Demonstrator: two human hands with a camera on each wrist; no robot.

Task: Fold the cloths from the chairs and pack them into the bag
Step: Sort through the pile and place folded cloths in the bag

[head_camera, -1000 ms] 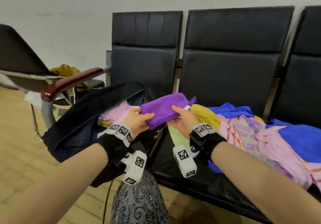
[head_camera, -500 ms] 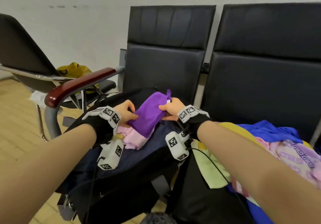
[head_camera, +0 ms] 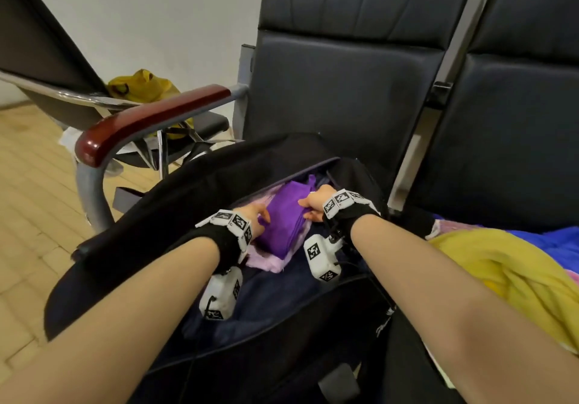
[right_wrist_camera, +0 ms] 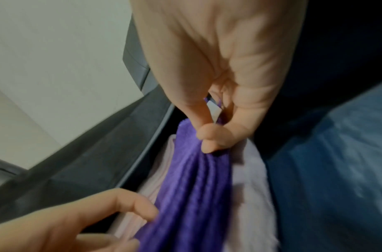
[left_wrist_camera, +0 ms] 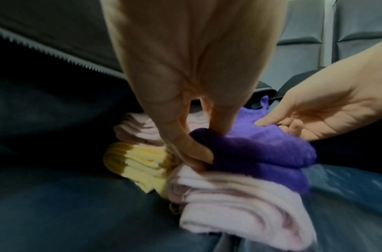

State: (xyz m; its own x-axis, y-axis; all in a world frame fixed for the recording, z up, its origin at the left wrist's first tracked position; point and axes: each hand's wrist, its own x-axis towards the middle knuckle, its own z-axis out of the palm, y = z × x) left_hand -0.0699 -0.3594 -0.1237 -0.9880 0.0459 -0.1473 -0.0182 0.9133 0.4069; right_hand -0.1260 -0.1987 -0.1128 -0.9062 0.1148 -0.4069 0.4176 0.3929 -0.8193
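Observation:
A folded purple cloth (head_camera: 283,223) lies inside the open black bag (head_camera: 150,225) on the left chair seat, on top of a folded pale pink cloth (head_camera: 266,262). My left hand (head_camera: 258,218) grips the cloth's near left end; in the left wrist view its fingers (left_wrist_camera: 192,150) curl round the purple cloth (left_wrist_camera: 261,150). My right hand (head_camera: 313,206) pinches the far right end, thumb and fingers closed on the purple cloth (right_wrist_camera: 196,187) in the right wrist view. A folded yellow cloth (left_wrist_camera: 138,163) sits beside the pink cloth (left_wrist_camera: 239,204) in the bag.
A pile of unfolded cloths, yellow (head_camera: 507,272) and blue (head_camera: 551,240), lies on the seat to the right. A dark red armrest (head_camera: 147,121) stands left of the bag. Black chair backs (head_camera: 344,74) rise behind. Another chair with a yellow item (head_camera: 141,87) stands at far left.
Both hands carried the folded purple cloth leftward from above the cloth pile and lowered it into the bag onto the pink cloth. The head view swung left and down.

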